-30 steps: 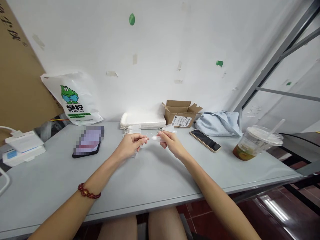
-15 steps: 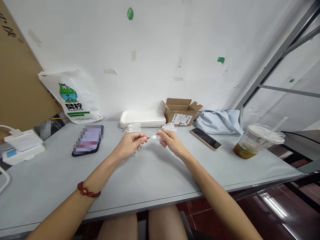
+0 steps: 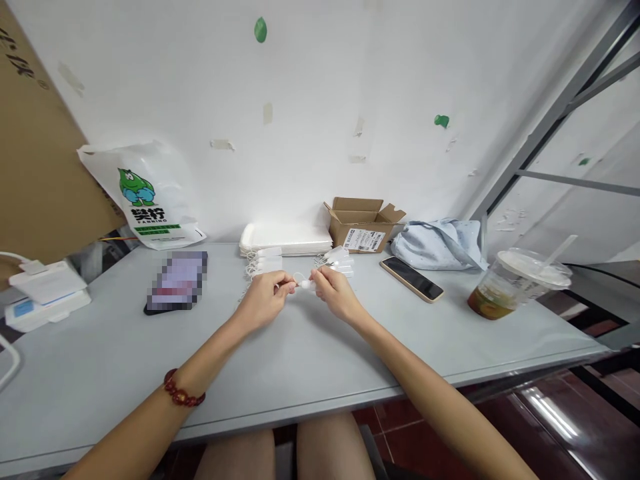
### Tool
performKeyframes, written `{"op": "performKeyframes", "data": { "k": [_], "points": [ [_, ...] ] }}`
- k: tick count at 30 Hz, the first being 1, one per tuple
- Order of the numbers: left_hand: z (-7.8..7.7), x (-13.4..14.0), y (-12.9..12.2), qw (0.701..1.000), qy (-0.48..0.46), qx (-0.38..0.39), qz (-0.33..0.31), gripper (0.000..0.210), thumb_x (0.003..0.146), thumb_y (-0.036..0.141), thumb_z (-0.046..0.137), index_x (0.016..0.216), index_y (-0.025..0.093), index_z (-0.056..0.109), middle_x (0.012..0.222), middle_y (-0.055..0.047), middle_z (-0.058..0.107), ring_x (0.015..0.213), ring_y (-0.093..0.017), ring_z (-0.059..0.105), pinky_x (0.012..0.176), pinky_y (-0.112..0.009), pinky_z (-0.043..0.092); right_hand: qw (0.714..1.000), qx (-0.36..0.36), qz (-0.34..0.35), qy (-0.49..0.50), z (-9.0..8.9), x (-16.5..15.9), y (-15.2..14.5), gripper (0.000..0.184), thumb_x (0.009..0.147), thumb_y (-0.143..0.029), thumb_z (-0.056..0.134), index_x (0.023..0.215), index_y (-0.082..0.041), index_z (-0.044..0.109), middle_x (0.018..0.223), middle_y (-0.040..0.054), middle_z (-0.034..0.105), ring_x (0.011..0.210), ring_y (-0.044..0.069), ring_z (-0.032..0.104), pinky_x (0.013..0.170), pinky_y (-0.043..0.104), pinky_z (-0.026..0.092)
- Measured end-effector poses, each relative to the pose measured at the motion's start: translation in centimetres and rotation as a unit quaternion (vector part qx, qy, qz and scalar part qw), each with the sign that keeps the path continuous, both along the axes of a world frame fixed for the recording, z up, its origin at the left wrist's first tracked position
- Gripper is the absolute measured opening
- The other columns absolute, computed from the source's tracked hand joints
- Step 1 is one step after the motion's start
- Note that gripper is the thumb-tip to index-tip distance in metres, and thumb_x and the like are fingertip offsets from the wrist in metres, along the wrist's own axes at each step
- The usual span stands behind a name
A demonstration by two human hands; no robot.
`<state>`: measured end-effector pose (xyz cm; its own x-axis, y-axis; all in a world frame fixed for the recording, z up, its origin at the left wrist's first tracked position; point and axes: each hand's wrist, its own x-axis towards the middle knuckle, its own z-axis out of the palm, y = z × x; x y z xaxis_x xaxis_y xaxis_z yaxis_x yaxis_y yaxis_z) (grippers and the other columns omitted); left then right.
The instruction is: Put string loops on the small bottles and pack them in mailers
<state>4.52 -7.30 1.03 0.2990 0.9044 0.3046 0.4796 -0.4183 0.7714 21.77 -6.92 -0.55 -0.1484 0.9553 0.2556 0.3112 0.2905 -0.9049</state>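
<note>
Above the middle of the grey table, my left hand [image 3: 266, 295] is closed in a pinch at one end of a small white tag with a thin looped cord [image 3: 305, 285]. My right hand [image 3: 337, 291] pinches the tag's white body from the other side, and its fingers cover most of it. The thin white loop arches up between the two sets of fingertips. Behind my left hand lies a row of similar white tags with string loops [image 3: 266, 260]. More translucent white tags [image 3: 341, 261] are spread just behind my right hand.
At the wall are a stack of white sheets or envelopes [image 3: 287, 240], an open cardboard box [image 3: 361, 230] and a pale blue cloth bag [image 3: 437, 243]. A phone [image 3: 413, 279] and drink cup [image 3: 505, 287] stand right; another phone [image 3: 177, 283], white chargers [image 3: 47, 293] and plastic bag [image 3: 143, 197] left.
Both hands have moved slightly down, towards me, with the tag. My right fingers now cover more of its white body, and more of the tags behind show.
</note>
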Motion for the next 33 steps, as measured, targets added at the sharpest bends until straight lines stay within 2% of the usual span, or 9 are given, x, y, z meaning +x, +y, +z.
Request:
{"op": "performKeyframes", "data": {
  "k": [6, 9, 13, 16, 20, 24, 28, 30, 33],
  "points": [
    [0.3, 0.0, 0.1, 1.0, 0.017, 0.01, -0.015, 0.021, 0.075, 0.031, 0.046, 0.065, 0.019, 0.06, 0.068, -0.003, 0.065, 0.066, -0.018, 0.057, 0.062, -0.029, 0.043, 1.0, -0.026, 0.006, 0.015, 0.2, -0.1, 0.0, 0.037, 0.085, -0.051, 0.042, 0.072, -0.018, 0.051, 0.055, -0.0046, 0.04, 0.05, 0.01, 0.041, 0.051, 0.024, 0.034],
    [0.9, -1.3, 1.2, 1.0, 0.017, 0.016, 0.0, 0.021, 0.074, 0.033, 0.049, 0.069, 0.019, 0.064, 0.072, -0.003, 0.068, 0.067, -0.018, 0.058, 0.063, -0.029, 0.043, 0.999, -0.038, 0.017, 0.009, 0.8, 0.3, 0.1, 0.034, 0.084, -0.052, 0.045, 0.089, -0.018, 0.051, 0.057, -0.0054, 0.045, 0.053, 0.011, 0.045, 0.055, 0.025, 0.038],
    [0.6, -4.6, 3.5, 0.985, 0.009, 0.072, 0.153, 0.021, 0.073, 0.034, 0.051, 0.074, 0.02, 0.067, 0.08, -0.005, 0.071, 0.074, -0.022, 0.06, 0.069, -0.032, 0.044, 0.997, 0.039, -0.045, -0.048, 1.3, 2.2, 1.0, 0.039, 0.084, -0.04, 0.051, 0.114, -0.017, 0.041, 0.066, -0.0039, 0.053, 0.065, 0.014, 0.052, 0.064, 0.027, 0.042],
    [-0.2, -6.4, 5.1, 0.975, 0.002, 0.089, 0.204, 0.026, 0.074, 0.035, 0.05, 0.076, 0.018, 0.07, 0.079, -0.006, 0.072, 0.076, -0.023, 0.062, 0.072, -0.032, 0.045, 0.973, 0.091, -0.118, -0.176, 1.1, 4.2, 2.1, 0.027, 0.083, -0.022, 0.052, 0.108, -0.016, 0.048, 0.08, 0.003, 0.059, 0.072, 0.016, 0.054, 0.072, 0.03, 0.042],
    [-0.8, -6.4, 5.7, 0.972, 0.026, 0.079, 0.221, 0.029, 0.074, 0.034, 0.052, 0.083, 0.016, 0.073, 0.081, -0.007, 0.072, 0.074, -0.022, 0.061, 0.072, -0.031, 0.044, 0.911, 0.095, -0.139, -0.378, 0.7, 6.2, 3.1, 0.02, 0.078, -0.008, 0.053, 0.096, -0.014, 0.06, 0.107, 0.0137, 0.059, 0.103, 0.025, 0.051, 0.085, 0.034, 0.04],
    [0.6, -6.0, 4.5, 0.967, -0.017, 0.11, 0.23, 0.038, 0.076, 0.032, 0.054, 0.105, 0.013, 0.07, 0.09, -0.007, 0.072, 0.072, -0.018, 0.058, 0.072, -0.03, 0.045, 0.875, 0.043, -0.124, -0.466, 0.6, 6.9, 3.3, 0.028, 0.077, -0.005, 0.054, 0.103, -0.014, 0.063, 0.113, 0.0153, 0.058, 0.108, 0.027, 0.049, 0.087, 0.034, 0.038],
    [2.5, -5.9, 2.6, 0.938, -0.089, 0.207, 0.263, 0.03, 0.079, 0.033, 0.053, 0.098, 0.018, 0.071, 0.09, -0.005, 0.071, 0.075, -0.017, 0.059, 0.061, -0.025, 0.043, 0.872, 0.025, -0.118, -0.475, 0.6, 6.9, 3.3, 0.03, 0.075, -0.005, 0.056, 0.102, -0.013, 0.065, 0.108, 0.0148, 0.062, 0.103, 0.027, 0.052, 0.083, 0.032, 0.038],
    [2.8, -5.5, 2.0, 0.946, -0.065, 0.205, 0.241, 0.026, 0.08, 0.034, 0.053, 0.089, 0.019, 0.071, 0.08, -0.003, 0.07, 0.07, -0.016, 0.059, 0.058, -0.025, 0.043, 0.875, 0.02, -0.107, -0.471, 0.6, 6.7, 3.1, 0.027, 0.076, -0.007, 0.058, 0.101, -0.013, 0.065, 0.106, 0.0145, 0.063, 0.101, 0.026, 0.053, 0.08, 0.031, 0.038],
    [2.1, -4.2, 1.6, 0.976, 0.016, 0.16, 0.147, 0.023, 0.078, 0.034, 0.053, 0.075, 0.018, 0.07, 0.062, 0.0, 0.065, 0.058, -0.014, 0.055, 0.057, -0.025, 0.042, 0.886, 0.014, -0.079, -0.457, 0.7, 6.1, 2.8, 0.022, 0.077, -0.012, 0.06, 0.098, -0.013, 0.066, 0.103, 0.0125, 0.066, 0.096, 0.024, 0.056, 0.076, 0.029, 0.039]
  ]
}}
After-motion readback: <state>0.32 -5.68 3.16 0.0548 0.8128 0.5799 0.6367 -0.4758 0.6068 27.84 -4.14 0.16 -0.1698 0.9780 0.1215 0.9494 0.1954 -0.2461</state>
